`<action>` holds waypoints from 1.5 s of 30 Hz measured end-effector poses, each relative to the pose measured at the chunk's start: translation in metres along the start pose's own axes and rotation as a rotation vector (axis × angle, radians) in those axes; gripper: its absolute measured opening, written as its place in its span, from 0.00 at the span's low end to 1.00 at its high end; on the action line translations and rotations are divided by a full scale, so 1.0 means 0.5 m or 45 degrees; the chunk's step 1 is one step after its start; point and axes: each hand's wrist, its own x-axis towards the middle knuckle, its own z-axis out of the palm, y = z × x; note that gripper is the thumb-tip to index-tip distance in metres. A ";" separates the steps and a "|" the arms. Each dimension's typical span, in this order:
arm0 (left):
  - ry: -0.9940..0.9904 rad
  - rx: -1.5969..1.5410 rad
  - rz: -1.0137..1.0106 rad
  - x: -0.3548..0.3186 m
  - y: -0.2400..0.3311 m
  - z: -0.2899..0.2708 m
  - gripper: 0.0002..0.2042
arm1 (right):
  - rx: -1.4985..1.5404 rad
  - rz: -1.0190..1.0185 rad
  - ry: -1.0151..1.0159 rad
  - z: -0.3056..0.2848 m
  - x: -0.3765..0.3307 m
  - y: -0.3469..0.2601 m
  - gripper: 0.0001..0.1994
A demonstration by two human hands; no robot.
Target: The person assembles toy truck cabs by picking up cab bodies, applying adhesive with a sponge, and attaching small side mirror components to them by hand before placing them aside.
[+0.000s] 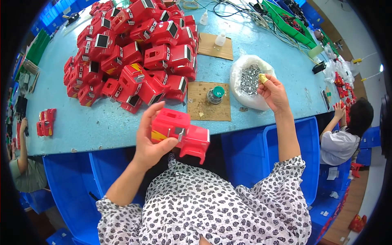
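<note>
My left hand (148, 148) is wrapped round a red plastic toy truck cab (192, 141), with a yellow flash on its side and small silver parts on it, held above the table's front edge. Over the right side of a white plastic bag (238, 94) is my right hand (274, 96), its fingers drawn together in a pinch. Something yellowish covers a fingertip there, and whatever is pinched is too small to make out. Many small shiny silver pieces (250, 78) fill the bag. Left of it, a jar with a green lid (218, 92) stands on a piece of cardboard (200, 112).
A big heap of red truck cabs (134, 53) covers the table's left and middle. Farther back, a small white bottle (220, 39) stands on more cardboard. Cables (249, 18) and a green tray (286, 22) lie at back right. Blue bins (290, 151) stand below the edge; people sit at both sides.
</note>
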 end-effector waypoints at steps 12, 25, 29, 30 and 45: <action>-0.008 -1.039 -0.422 0.021 -0.098 0.063 0.34 | 0.235 0.238 -0.275 0.100 -0.064 0.007 0.10; 0.113 -1.236 -0.430 0.015 -0.082 0.062 0.30 | 0.194 0.351 -0.368 0.165 -0.087 0.051 0.12; 0.102 -1.237 -0.430 0.018 -0.081 0.060 0.29 | 0.190 0.399 -0.368 0.169 -0.084 0.056 0.11; 0.106 -1.240 -0.428 0.017 -0.084 0.058 0.29 | 0.186 0.415 -0.358 0.171 -0.084 0.056 0.10; 0.089 -1.171 -0.506 0.023 -0.087 0.057 0.25 | -0.624 0.284 -0.297 0.223 -0.049 -0.004 0.05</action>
